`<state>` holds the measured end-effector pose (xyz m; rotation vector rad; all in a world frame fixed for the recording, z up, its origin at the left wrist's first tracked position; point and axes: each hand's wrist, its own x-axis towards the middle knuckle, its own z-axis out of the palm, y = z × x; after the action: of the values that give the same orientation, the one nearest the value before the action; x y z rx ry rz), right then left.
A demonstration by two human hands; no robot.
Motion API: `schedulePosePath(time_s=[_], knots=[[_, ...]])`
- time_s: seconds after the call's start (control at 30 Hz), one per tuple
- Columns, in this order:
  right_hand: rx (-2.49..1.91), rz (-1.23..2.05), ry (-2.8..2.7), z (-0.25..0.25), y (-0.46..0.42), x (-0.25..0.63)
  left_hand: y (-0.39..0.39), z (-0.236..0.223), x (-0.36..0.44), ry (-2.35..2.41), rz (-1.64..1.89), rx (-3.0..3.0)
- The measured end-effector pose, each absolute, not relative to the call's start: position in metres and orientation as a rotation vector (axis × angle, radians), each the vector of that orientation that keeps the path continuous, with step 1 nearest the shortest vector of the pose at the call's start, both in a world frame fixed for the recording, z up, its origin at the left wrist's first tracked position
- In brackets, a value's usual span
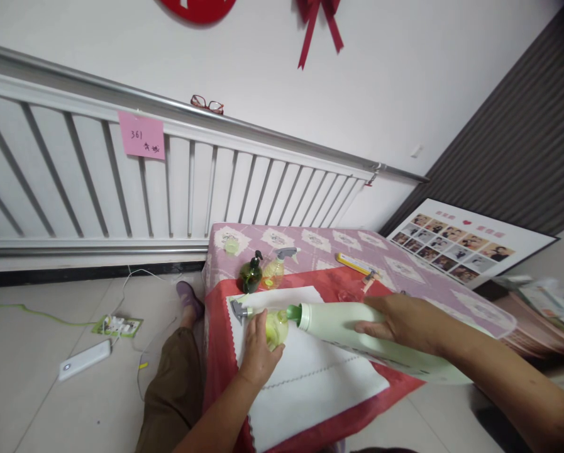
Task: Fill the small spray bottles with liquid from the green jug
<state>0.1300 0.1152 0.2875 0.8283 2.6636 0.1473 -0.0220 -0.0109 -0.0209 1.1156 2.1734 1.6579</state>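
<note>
My left hand (259,352) is wrapped around a small see-through yellow bottle (276,329) above the white sheet. A large pale green bottle (342,324) lies tipped nearly level in my right hand (397,321), its open mouth towards the yellow bottle. Between the two mouths there is something green (293,311); whether it is a funnel or liquid I cannot tell. Beside my left fingers rests a grey spray head (239,310). Behind stand a dark green pump bottle (250,275) and a yellow spray bottle (274,272) with a grey trigger.
A red cloth (220,365) and white sheet (319,396) cover part of the patterned table (305,242). A yellow box cutter (354,263) and a small round lid (231,245) lie there. A white radiator (178,189) runs behind. Cables and a power strip (117,325) are on the floor.
</note>
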Motion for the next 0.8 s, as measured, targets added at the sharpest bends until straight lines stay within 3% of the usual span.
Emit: schedulePosePath(time_s=[0.8], knots=[[0.825, 0.152, 2.650, 0.2899, 0.1101, 0.1275, -0.0108, -0.0210, -0.0217, 2.177, 1.654, 1.108]])
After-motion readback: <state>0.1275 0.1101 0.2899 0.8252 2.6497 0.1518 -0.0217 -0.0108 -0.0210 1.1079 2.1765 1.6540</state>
